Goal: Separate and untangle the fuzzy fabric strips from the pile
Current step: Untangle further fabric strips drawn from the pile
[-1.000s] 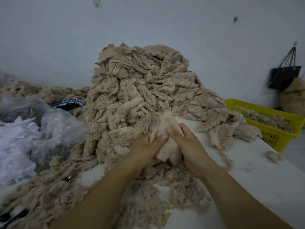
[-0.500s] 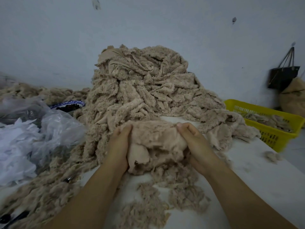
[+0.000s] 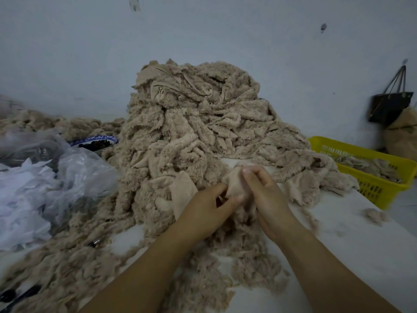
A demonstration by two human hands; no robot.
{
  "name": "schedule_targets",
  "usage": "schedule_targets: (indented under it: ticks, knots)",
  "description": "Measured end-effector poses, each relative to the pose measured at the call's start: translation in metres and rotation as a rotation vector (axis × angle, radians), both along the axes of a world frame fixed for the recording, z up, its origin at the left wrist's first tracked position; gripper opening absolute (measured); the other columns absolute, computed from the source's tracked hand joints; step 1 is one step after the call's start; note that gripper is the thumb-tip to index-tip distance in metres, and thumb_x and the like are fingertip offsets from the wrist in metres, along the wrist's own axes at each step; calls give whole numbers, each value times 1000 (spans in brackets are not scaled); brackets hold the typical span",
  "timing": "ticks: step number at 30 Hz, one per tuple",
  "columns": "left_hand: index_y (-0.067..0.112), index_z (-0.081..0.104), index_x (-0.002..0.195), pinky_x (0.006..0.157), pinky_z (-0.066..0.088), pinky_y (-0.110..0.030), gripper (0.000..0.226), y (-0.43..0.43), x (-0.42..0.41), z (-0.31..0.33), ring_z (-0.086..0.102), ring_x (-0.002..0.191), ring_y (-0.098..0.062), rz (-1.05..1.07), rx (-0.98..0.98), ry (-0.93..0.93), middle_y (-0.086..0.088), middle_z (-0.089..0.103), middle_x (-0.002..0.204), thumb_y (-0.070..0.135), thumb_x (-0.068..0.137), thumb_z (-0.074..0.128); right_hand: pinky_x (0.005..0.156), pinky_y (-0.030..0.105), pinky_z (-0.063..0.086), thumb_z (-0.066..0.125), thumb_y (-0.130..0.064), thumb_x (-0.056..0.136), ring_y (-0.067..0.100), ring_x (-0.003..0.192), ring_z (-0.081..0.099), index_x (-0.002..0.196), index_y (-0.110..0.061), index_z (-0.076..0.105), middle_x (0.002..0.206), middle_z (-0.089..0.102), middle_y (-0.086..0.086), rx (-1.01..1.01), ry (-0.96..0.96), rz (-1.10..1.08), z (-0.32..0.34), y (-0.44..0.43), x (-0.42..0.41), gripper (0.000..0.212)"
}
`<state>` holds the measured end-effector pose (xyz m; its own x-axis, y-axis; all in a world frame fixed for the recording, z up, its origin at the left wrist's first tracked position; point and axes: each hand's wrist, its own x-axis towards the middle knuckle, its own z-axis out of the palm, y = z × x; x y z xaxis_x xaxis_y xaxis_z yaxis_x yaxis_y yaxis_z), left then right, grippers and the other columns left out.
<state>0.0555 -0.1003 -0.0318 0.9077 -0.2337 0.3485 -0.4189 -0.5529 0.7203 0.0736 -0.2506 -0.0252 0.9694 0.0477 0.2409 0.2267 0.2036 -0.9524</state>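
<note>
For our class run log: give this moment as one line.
step: untangling | left hand: pinches strip | right hand: grips same strip | pile: behind hands | basket: right, holds strips

A yellow slotted basket [image 3: 379,193] stands at the right by the white table [image 3: 361,245]. A black bag [image 3: 390,107] hangs on the far wall. Crumpled clear plastic [image 3: 74,172] lies at the left, near a blue-rimmed bowl [image 3: 90,140].

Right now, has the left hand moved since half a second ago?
Yes: the left hand moved right, away from the plastic bag, toward the yellow basket.
</note>
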Motion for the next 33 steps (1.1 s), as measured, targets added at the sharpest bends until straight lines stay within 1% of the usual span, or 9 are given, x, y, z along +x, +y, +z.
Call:
schedule_targets:
  ticks: [3, 6, 10, 14, 17, 20, 25, 29, 33]
  knots:
    - [14, 57, 80, 53, 37, -15, 36, 3, 1, -4, 47, 56, 1, -24, -10, 15, 11, 54, 63, 44, 99, 53, 64, 35, 54, 51, -37, 101, 10, 70, 65, 80, -40, 61, 78, 69, -11, -254, -81, -172, -3, 7, 1, 23]
    - [23, 50, 69, 52, 36, -12, 37, 10, 3, 1, 45, 52, 3, 26, -56, 13, 21, 51, 56, 43, 101, 49, 61, 27, 50, 50, -35, 101, 6, 68, 61, 78, -36, 59, 73, 64, -10, -56, -44, -421, 2, -2, 10, 25]
    - [10, 44, 69, 49, 39, -19, 46, 22, 8, 4, 40, 48, -6, 177, -218, 97, 10, 43, 50, 44, 101, 46, 80, 44, 49, 49, -38, 102, 25, 90, 57, 84, -27, 55, 91, 59, 4, 96, 82, -499, 3, -29, 21, 21]
    - [29, 67, 68, 91, 37, -22, 51, 20, 8, 1, 47, 106, -4, 170, -37, 21, 17, 63, 90, 64, 92, 39, 77, 35, 50, 52, -34, 101, 16, 88, 58, 85, -28, 59, 88, 61, -4, 29, 45, -430, 0, -19, 18, 18]
    - [46, 64, 72, 88, 30, -11, 51, 6, 2, 2, 41, 107, 12, -4, 37, -8, 35, 58, 97, 85, 80, 31, 58, 18, 51, 54, -34, 100, -1, 71, 63, 80, -37, 65, 78, 68, -18, -101, -85, -319, 2, -3, 7, 23]
    - [60, 66, 96, 82, 44, -5, 12, -4, -1, -1, 59, 101, 15, -136, -188, 104, 37, 66, 103, 63, 89, 56, 60, 12, 49, 52, -39, 101, -7, 77, 65, 89, -41, 66, 86, 69, -24, -248, -155, -199, 3, 6, -1, 19]
    - [17, 76, 107, 92, 55, -37, 40, 8, 3, 6, 72, 101, -17, 29, -683, 312, -4, 76, 106, 50, 94, 58, 69, 1, 41, 48, -67, 86, -20, 92, 56, 105, -49, 55, 101, 60, -38, -469, -155, 28, 1, 10, -8, 27]
    - [4, 77, 100, 91, 55, -44, 55, 11, 4, 11, 73, 96, -31, 176, -880, 391, -15, 76, 97, 56, 85, 64, 48, 17, 30, 48, -27, 98, 1, 51, 39, 74, -28, 39, 63, 44, -12, -710, -230, -56, -7, 16, -6, 26]
    - [0, 71, 106, 95, 54, -51, 67, 14, 7, 17, 72, 98, -32, 235, -1078, 396, -15, 76, 102, 57, 70, 69, 47, 26, 18, 41, -14, 98, 9, 49, 24, 69, -19, 27, 62, 29, -3, -728, -131, -186, -3, 5, 0, 32]
